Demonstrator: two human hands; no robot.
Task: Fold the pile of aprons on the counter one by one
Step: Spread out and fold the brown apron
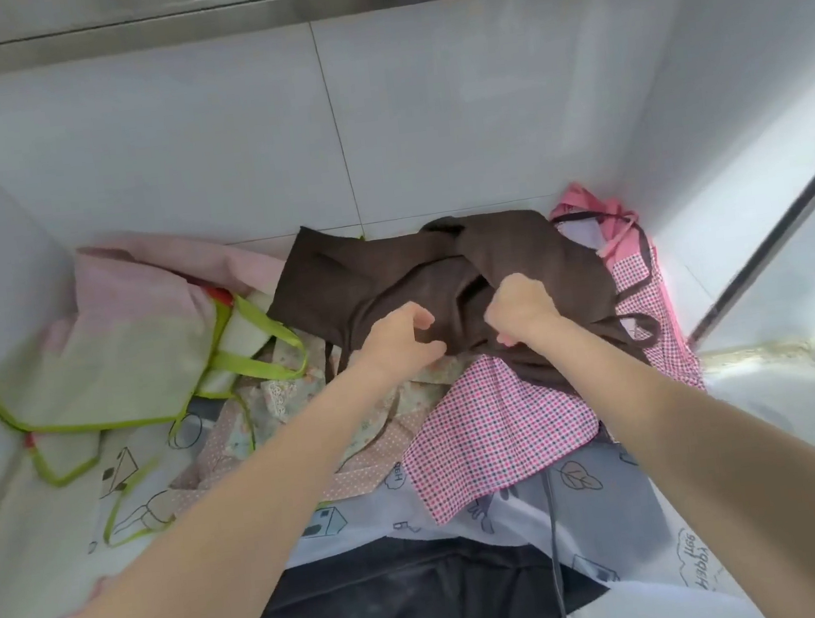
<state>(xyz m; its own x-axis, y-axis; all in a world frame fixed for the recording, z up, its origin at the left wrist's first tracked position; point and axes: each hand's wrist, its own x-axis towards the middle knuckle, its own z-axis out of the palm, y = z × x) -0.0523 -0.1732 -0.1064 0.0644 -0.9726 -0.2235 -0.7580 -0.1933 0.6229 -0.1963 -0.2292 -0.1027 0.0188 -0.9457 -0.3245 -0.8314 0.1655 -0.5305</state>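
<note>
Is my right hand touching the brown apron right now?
Touching. The head view shows the right hand with its fingers curled into a bunch of the brown apron, gripping the fabric with no gap between them.
</note>
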